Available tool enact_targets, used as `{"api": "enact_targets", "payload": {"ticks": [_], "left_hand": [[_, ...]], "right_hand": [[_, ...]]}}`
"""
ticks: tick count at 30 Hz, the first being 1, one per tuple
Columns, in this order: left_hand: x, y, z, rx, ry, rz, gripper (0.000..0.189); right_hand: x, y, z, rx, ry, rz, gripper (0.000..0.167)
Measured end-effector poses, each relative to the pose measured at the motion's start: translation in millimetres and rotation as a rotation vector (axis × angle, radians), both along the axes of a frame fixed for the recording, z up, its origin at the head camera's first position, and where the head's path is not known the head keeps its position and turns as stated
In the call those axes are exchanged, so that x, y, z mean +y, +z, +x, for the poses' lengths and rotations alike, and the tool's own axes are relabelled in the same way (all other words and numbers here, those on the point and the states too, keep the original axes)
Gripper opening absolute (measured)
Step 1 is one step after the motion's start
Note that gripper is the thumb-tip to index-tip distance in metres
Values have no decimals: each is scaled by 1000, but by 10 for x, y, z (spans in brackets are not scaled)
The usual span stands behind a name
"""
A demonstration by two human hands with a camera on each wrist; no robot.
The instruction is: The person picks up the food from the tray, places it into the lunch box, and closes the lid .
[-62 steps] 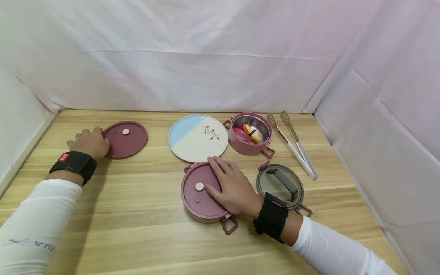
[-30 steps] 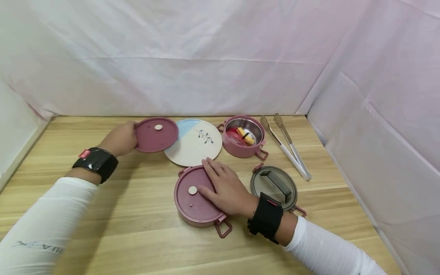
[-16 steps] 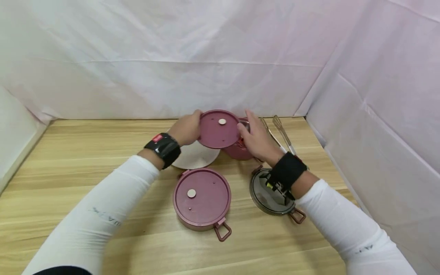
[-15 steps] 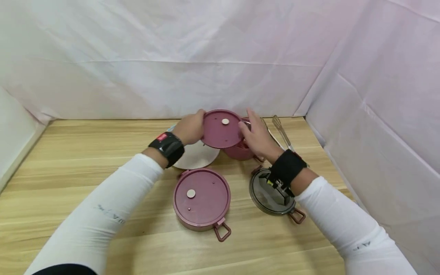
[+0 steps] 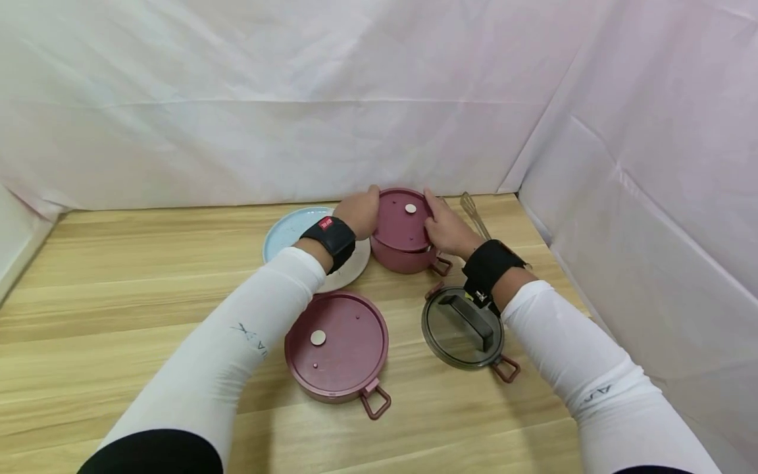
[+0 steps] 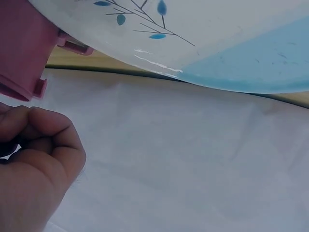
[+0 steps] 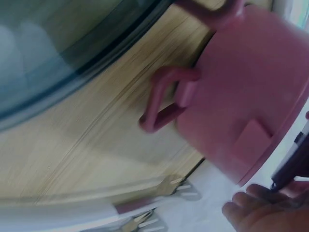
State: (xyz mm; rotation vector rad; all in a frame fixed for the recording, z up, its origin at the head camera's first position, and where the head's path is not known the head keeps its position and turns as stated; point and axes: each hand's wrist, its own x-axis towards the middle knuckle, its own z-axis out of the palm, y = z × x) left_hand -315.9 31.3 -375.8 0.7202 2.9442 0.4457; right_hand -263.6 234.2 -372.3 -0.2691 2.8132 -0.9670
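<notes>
In the head view a round plum-coloured lid (image 5: 398, 224) with a pale knob is tilted over the small pink pot (image 5: 404, 261), its near edge a little apart from the rim. My left hand (image 5: 360, 212) pinches the lid's left edge, with fingers curled in the left wrist view. On the other side my right hand (image 5: 449, 228) holds the lid's right edge. The right wrist view shows the lid's dark edge (image 7: 292, 164) at my fingers, just off the pot's rim. The pot's contents are hidden under the lid.
A blue-and-cream plate (image 5: 290, 229) lies left of the pot, partly under my left wrist. Nearer stands a larger lidded plum pot (image 5: 346, 349). To the right are a pot with a smoky clear lid (image 5: 462, 329) and metal tongs (image 5: 474, 212), against a white cloth wall.
My left hand has lifted the lid from the table's left and carried it right to over the small pot. My right hand has left the larger pot's lid and taken the carried lid's right edge.
</notes>
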Motion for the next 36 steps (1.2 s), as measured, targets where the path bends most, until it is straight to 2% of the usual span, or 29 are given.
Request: {"api": "enact_targets", "payload": {"ticks": [5,12,19,23,25,30,36], "left_hand": [[81,-101,-81,1,1,-4,35],[148,-182,-140,-22,9,-2,30],[145,-130,-65,1,19,-56,35],[136,-81,21,35,27,-127,35],[141,-90,32,55,30,-157,36],[168,-155,-8,78,14,-191,49],[203,-199,-44,53,5,-224,62]], "right_hand": [[72,-22,-36,-68,53,34,64],[138,-64,-49,-85,47,54,66],[132,-65,-48,-97,26,70,66],[97,-56,-59,-90,22,94,64],[75,-55,-76,-80,21,110,63],[18,-83,-109,-51,12,210,64],[-34,-119,-112,-38,25,377,66]]}}
